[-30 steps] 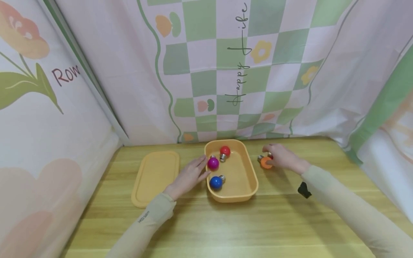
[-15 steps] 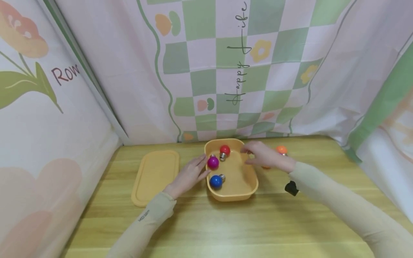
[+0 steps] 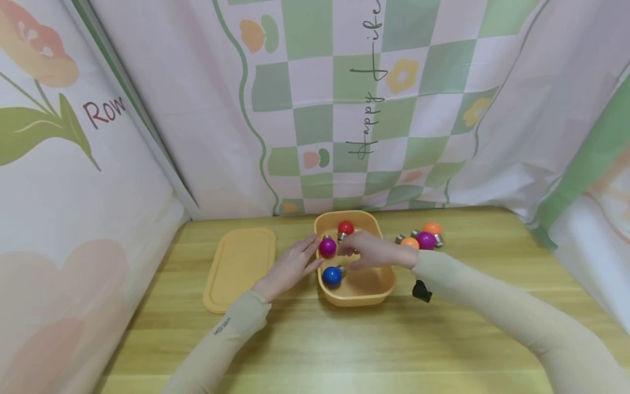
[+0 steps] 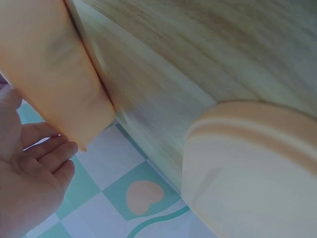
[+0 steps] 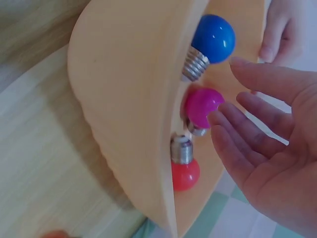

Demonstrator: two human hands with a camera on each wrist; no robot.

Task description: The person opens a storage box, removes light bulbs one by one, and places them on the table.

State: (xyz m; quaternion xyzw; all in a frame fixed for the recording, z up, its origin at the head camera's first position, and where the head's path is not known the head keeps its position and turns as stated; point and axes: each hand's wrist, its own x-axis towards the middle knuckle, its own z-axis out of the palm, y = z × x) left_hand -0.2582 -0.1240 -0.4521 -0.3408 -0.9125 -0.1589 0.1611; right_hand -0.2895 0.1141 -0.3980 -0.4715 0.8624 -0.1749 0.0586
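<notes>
A yellow plastic box (image 3: 354,300) stands on the table, with a red light bulb (image 3: 346,227), a magenta light bulb (image 3: 327,247) and a blue light bulb (image 3: 332,276) inside. My left hand (image 3: 290,266) touches the box's left rim with relaxed fingers; the left wrist view shows its fingertips against the edge. My right hand (image 3: 374,250) reaches over the box beside the magenta bulb. In the right wrist view its loosely bent fingers (image 5: 237,134) hold nothing; whether they touch that bulb I cannot tell.
Right of the box lie a purple light bulb (image 3: 426,241) and two orange ones, grouped together on the table (image 3: 334,350). A flat yellow lid (image 3: 241,268) lies left of the box. A printed curtain (image 3: 315,82) hangs along the table's back edge.
My right hand has moved left from the bulbs beside the box, over the right rim, to the magenta bulb. The purple and orange bulbs are now uncovered. My left hand stays at the rim.
</notes>
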